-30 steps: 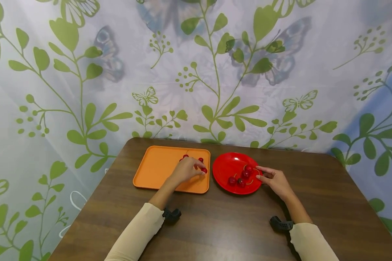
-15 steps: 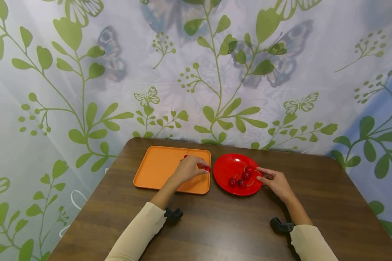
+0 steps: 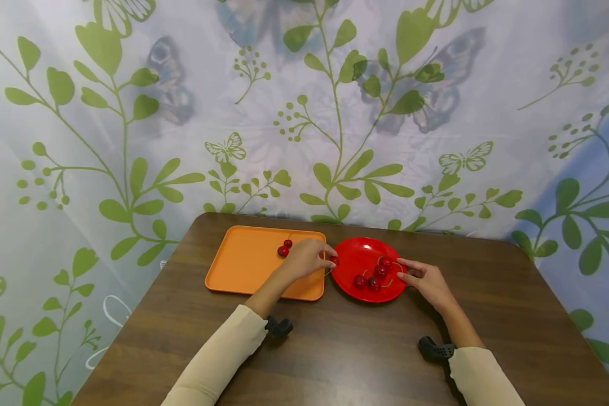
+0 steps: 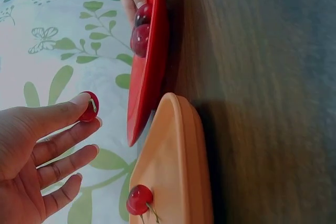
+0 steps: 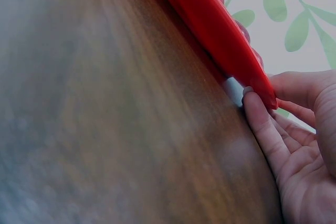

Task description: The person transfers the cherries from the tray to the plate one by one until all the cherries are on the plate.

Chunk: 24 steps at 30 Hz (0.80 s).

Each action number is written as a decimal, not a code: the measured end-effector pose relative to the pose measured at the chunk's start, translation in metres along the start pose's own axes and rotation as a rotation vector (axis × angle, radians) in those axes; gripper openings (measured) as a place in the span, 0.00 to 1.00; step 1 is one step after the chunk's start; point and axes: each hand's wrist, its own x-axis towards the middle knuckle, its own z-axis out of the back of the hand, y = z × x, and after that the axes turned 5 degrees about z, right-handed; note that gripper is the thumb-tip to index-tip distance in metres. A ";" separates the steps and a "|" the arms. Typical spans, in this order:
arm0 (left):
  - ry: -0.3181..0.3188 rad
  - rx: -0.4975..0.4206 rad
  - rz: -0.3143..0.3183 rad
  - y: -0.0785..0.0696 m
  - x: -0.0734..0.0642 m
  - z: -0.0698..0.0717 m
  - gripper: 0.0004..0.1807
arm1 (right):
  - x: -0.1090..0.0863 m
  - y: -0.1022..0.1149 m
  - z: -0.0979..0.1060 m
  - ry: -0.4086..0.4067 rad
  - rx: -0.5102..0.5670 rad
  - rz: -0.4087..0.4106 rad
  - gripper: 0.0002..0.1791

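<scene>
My left hand (image 3: 307, 258) pinches a red cherry (image 4: 90, 106) between thumb and forefinger, the other fingers spread. In the head view it hangs over the gap between the orange tray (image 3: 246, 259) and the left rim of the red plate (image 3: 352, 254). Two cherries (image 3: 283, 251) show on the tray beyond that hand. Several cherries with stems (image 3: 380, 271) lie on the right half of the plate. At the plate's right edge my right hand (image 3: 427, 283) grips the rim, with fingers above and below it in the right wrist view.
Tray and plate stand side by side on a brown wooden table (image 3: 355, 349), near its back edge. Behind hangs a leaf-and-butterfly printed curtain (image 3: 264, 169). Dark wrist mounts (image 3: 436, 349) sit at both wrists, next to cream sleeves (image 3: 482, 372).
My left hand has lifted the cherry off the tray and carried it right to the plate's left rim, uncovering cherries on the tray. My right hand stays at the rim.
</scene>
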 end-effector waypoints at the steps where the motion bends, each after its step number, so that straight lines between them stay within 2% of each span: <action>1: 0.003 0.008 -0.004 -0.001 0.002 -0.001 0.12 | 0.001 -0.004 0.000 -0.004 0.005 0.004 0.27; 8: 0.043 0.050 -0.053 -0.006 0.012 -0.007 0.13 | 0.006 -0.020 -0.001 -0.020 0.002 0.038 0.27; 12: 0.075 0.056 -0.073 -0.009 0.016 -0.011 0.12 | 0.006 -0.021 0.000 -0.022 -0.001 0.033 0.27; 18: 0.108 0.059 -0.060 -0.013 0.020 -0.017 0.12 | 0.007 -0.020 -0.001 -0.022 0.008 0.026 0.27; 24: 0.130 0.116 -0.089 -0.017 0.024 -0.025 0.11 | 0.006 -0.019 -0.001 -0.027 0.024 0.021 0.27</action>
